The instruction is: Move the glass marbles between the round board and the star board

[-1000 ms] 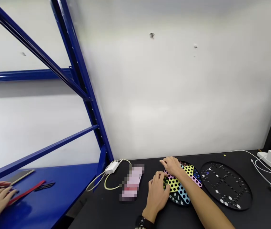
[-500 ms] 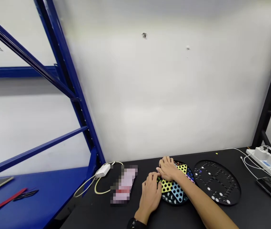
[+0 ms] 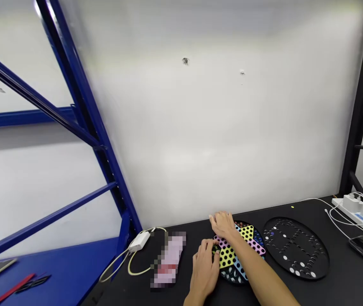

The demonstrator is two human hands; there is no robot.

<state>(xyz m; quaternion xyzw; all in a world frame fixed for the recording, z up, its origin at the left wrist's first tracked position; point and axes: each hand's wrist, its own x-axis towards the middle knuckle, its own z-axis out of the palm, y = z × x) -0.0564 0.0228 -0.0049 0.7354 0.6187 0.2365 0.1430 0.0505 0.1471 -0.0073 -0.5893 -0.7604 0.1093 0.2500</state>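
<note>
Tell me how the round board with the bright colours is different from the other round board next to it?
The colourful board carries yellow, pink and blue patches, while the black board is plain black with a few white dots. Both hands, left hand and right hand, rest on the colourful board; nothing touches the black board. The colourful board is partly hidden by an arm; the black board shows whole. Both are round, full of holes and lie flat on the black table.

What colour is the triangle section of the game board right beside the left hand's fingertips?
Yellow with black holes, by the left hand; head view shows it best.
</note>
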